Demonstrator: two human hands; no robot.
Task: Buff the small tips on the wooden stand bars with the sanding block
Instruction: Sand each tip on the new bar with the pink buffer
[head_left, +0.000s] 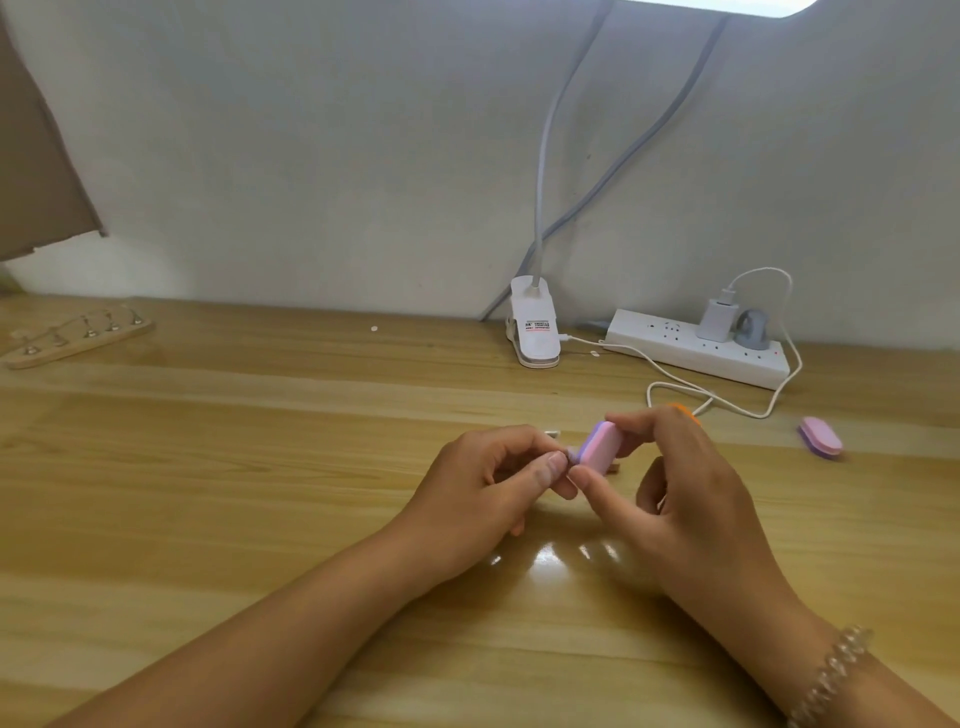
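Note:
My right hand (670, 483) pinches a pink and purple sanding block (757, 442) between thumb and forefinger, above the middle of the wooden table. My left hand (488, 483) pinches something small right against the block's lower end; my fingers hide most of it. A bit of a wooden bar (768, 468) shows just under the block. A wooden stand bar (78, 335) with several small metal-based tips lies at the far left of the table.
A second pink sanding block (821, 436) lies to the right. A white clip lamp (534, 332) and a white power strip (696, 349) with a charger and cable sit by the wall. An orange object (684, 411) peeks out behind my right hand.

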